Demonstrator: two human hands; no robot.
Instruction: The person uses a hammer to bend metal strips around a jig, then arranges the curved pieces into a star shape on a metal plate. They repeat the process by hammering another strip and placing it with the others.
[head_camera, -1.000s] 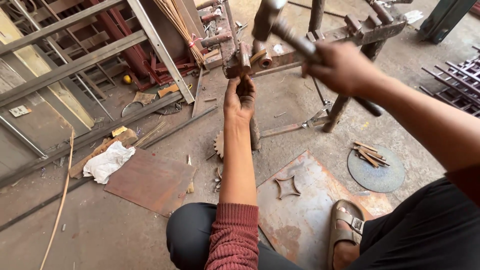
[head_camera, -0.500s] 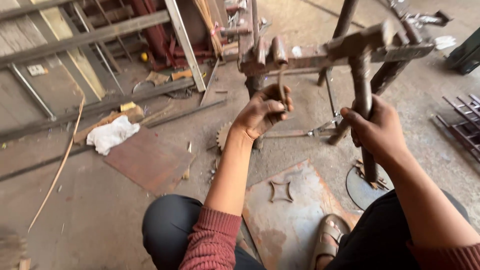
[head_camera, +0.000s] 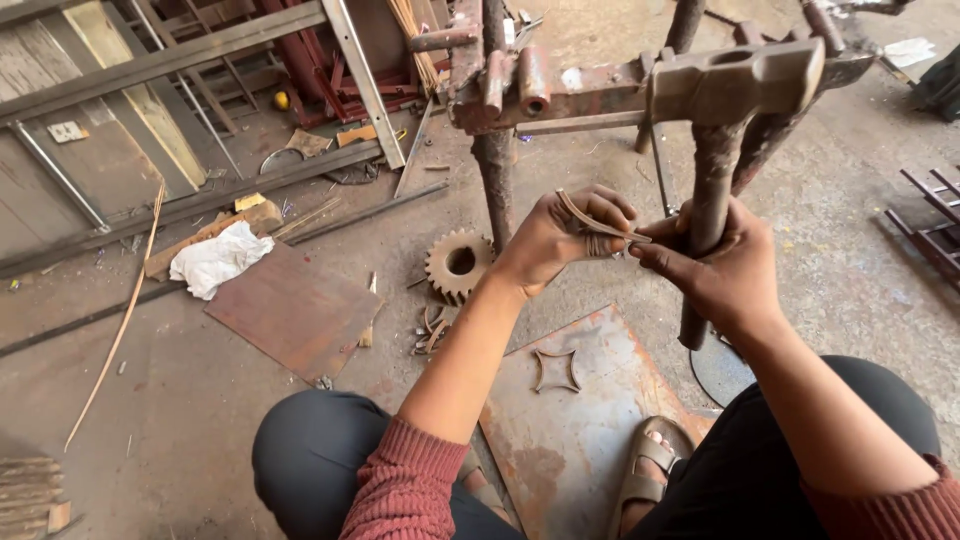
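- My left hand (head_camera: 560, 240) pinches a thin curved metal strip (head_camera: 600, 222) between thumb and fingers, out in front of the rusty stand (head_camera: 560, 95).
- My right hand (head_camera: 715, 270) is wrapped tight round the hammer (head_camera: 715, 150) handle, head up, and its fingertips touch the strip too.
- I think the strip is light and stiff, with sharp edges, so the flat sides are best to hold.
- The hammer looks heavy, so the handle is the place to hold it.
- A gear (head_camera: 458, 263) lies on the floor below.
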